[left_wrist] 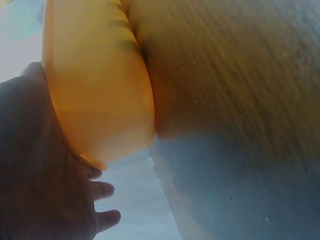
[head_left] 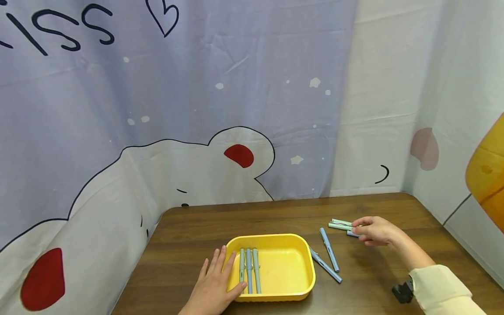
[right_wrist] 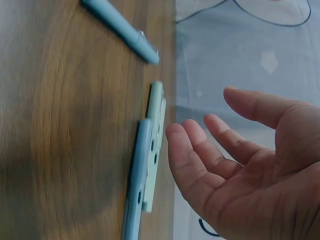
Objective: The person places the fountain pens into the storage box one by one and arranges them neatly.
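Left hand and right hand loosely spread; far-right green pens look light, stiff, slick — I'd pinch mid-barrel.

- Yellow tray is leaving room over its middle and right; three pens are taking up its left side.
- Left hand is blocking entry over the left rim.
- Two blue pens are obstructing the worktop just right of the tray.
- Behind the tray, a bare strip is running up to the curtain, which is walling off the far edge.
- Right hand is occupying the space over the far pens.
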`<state>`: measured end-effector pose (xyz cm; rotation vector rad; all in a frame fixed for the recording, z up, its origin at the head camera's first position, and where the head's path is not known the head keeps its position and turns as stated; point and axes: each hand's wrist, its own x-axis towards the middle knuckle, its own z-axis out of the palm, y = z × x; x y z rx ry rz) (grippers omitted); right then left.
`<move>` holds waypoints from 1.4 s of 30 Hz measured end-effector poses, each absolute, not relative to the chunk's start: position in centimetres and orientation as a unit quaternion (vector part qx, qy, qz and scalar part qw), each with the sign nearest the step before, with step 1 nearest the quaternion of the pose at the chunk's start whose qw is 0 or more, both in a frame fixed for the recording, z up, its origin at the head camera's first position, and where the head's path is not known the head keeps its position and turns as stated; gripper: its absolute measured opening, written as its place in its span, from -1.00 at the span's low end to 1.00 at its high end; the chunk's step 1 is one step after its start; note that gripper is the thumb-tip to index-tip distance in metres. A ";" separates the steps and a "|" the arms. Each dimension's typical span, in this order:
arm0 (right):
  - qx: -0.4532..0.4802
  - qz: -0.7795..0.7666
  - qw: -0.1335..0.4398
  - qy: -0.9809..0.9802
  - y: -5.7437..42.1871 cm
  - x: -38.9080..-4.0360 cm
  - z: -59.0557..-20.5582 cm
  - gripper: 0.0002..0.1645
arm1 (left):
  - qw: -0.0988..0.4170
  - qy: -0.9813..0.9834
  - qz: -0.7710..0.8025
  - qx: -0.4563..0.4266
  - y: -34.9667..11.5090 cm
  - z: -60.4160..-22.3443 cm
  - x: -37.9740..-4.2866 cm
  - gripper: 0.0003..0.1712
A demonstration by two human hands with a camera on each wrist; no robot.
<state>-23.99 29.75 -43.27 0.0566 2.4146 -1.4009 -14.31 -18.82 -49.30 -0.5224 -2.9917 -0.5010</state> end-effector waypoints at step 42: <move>-0.040 -0.340 0.058 0.938 33.5 -25.4 -46.7 -0.59 | 0.022 -0.973 -0.162 -0.161 -18.9 -49.3 -14.5 0.01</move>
